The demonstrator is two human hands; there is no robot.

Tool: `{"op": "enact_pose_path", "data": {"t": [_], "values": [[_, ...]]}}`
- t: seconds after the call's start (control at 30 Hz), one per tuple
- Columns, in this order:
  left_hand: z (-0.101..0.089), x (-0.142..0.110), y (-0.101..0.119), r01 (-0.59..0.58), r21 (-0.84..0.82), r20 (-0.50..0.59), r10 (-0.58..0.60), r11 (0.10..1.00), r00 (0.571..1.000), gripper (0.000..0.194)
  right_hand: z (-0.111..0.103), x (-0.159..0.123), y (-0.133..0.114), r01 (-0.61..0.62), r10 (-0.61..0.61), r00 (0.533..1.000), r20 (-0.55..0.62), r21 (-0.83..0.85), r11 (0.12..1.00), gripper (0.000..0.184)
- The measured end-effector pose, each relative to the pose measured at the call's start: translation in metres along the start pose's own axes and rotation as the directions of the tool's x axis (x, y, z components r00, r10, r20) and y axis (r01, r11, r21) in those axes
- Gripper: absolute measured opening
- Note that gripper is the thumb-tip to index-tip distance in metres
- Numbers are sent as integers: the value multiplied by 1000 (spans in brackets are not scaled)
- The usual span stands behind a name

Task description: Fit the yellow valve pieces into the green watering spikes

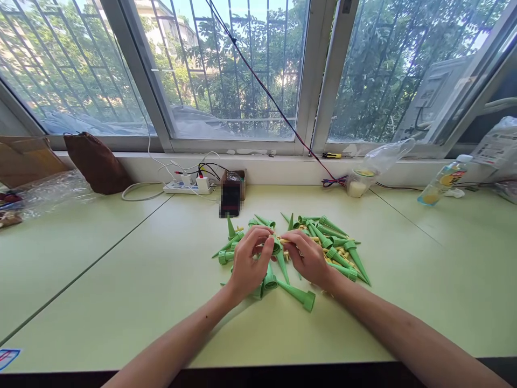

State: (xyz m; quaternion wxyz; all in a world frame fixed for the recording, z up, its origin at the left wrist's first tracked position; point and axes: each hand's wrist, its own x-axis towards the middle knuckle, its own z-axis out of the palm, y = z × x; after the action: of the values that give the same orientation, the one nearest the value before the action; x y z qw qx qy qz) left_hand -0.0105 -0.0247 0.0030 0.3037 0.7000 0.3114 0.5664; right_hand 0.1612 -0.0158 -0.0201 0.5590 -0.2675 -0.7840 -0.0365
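Note:
Over a heap of green plastic watering spikes, my left hand [249, 265] is closed around one hollow green watering spike [277, 248], its wide round end showing beside the thumb. My right hand [310, 260] pinches a small yellow plastic piece [285, 241] close to that end; whether the two parts touch, I cannot tell. More green spikes [298, 295] lie in front of and under my hands. To the right, several spikes [339, 257] are mixed with small yellow pieces [346, 253]. My fingers partly hide both held parts.
A pale green table [121, 291] carries everything. Behind the heap are a blurred dark device [230, 198], a power strip [186, 186] with cables and a brown bag [95, 164]. A cup in a plastic bag [357, 186] and a bottle [444, 180] stand at the right, by the windows.

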Motion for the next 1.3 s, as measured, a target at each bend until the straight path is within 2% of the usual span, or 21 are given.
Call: {"op": "enact_pose_path", "data": {"t": [0.13, 0.2, 0.33, 0.47, 0.73, 0.97, 1.3], "values": [[0, 2, 3, 92, -5, -34, -92, 996, 995, 20, 1, -1, 1, 15, -15, 1000, -21, -23, 1000, 21], [-1, 4, 3, 129, -12, -17, -129, 992, 991, 21, 2, -1, 2, 15, -16, 1000, -21, -40, 999, 21], [-3, 7, 3, 133, -25, 60, -131, 991, 990, 21, 2, -3, 3, 21, -22, 1000, -3, -54, 998, 21], [-5, 6, 2, 131, -61, 86, -126, 989, 988, 25, 1, -4, 3, 23, -22, 1000, 4, -43, 999, 19], [-5, 4, -1, 31, 73, 128, -40, 997, 991, 35, -2, -3, 8, -32, 34, 999, 38, -49, 998, 16], [-3, 4, -10, 19, 239, 82, -40, 971, 996, 32, -2, -5, 15, -32, 40, 996, 73, -117, 993, 12], [-2, 5, -13, -59, 203, 130, 33, 977, 991, 17, -2, -3, 12, -29, 73, 980, 188, -228, 973, 21]]}}
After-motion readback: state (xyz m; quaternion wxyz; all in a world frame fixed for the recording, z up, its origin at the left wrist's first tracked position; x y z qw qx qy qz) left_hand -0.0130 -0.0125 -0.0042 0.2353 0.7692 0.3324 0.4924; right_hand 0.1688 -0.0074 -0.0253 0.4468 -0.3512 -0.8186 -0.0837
